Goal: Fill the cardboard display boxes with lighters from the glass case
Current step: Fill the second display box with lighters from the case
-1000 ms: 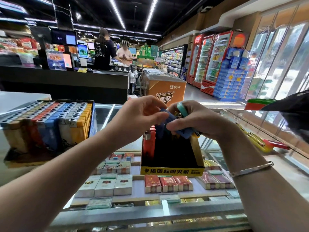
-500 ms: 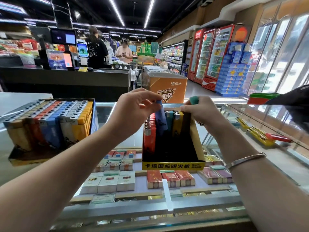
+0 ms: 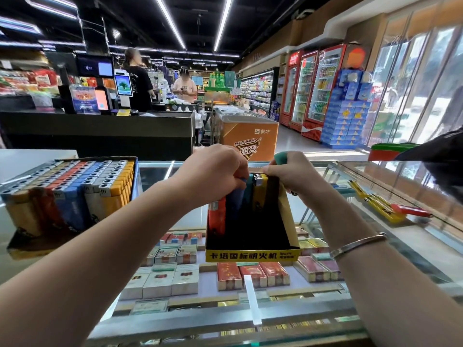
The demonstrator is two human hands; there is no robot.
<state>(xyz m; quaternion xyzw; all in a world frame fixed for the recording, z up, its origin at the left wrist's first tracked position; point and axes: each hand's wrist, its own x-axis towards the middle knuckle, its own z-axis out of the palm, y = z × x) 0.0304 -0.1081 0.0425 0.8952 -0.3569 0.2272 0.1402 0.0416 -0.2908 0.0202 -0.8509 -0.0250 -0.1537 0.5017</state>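
- Presently, the left hand [image 3: 213,171] is pinching a blue lighter [image 3: 235,200], seating it in the yellow-fronted display box [image 3: 253,255] on the glass case [image 3: 313,319].
- The right hand [image 3: 294,177] is gripping a teal lighter [image 3: 280,157] at the box's far right corner.
- One far row is forming; most of the box is showing bare.
- The full display box [image 3: 70,196], left, is appearing complete.
- Front label is reading 卡塔国标明火机; the far orange carton [image 3: 250,140] is reading 蒙牛.

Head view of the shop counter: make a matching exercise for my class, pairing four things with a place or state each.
Things:
1. full display box
2. yellow-fronted display box
3. left hand
4. bracelet

Descriptions:
A. on the right wrist
B. mostly empty, a few lighters at the back
C. packed with rows of lighters
D. gripping a blue lighter

Pairs: 1-C, 2-B, 3-D, 4-A
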